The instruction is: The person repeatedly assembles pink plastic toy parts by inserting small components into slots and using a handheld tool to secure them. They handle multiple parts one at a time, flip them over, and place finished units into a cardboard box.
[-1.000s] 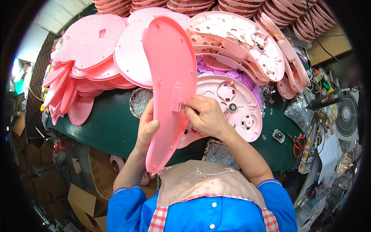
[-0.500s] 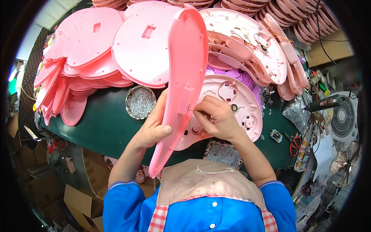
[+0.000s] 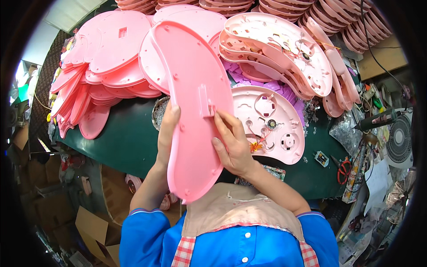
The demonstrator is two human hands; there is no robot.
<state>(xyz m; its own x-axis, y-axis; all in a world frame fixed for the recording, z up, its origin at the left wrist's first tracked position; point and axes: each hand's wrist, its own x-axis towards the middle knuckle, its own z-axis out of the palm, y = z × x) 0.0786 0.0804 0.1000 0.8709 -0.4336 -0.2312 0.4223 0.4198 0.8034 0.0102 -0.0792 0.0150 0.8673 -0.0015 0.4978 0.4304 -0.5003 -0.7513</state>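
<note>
A curved pink plastic shell [image 3: 195,151], its inner face toward me, is tilted up in front of my chest. My left hand [image 3: 168,131] is closed on its left edge, with the fingers hidden behind it. On the inner face, right of the middle, is a small raised rectangular compartment [image 3: 208,107]. My right hand [image 3: 235,144] has its fingertips at this compartment's lower right corner, and the thumb lies apart, lower on the shell. I make out nothing between those fingers. A paler pink shell [image 3: 284,113] with wires and round fittings lies on the table to the right.
Pink shells [image 3: 120,49] are heaped at the left, and wired ones [image 3: 284,49] are stacked at the far right. A round container [image 3: 159,111] of small metal parts is half hidden behind my left hand. Red-handled cutters [image 3: 344,171] and a fan [image 3: 400,138] are at the right.
The held shell has turned from nearly edge-on so its inner face shows broadly. My right hand has gone from a pinch to spread fingers at the compartment.
</note>
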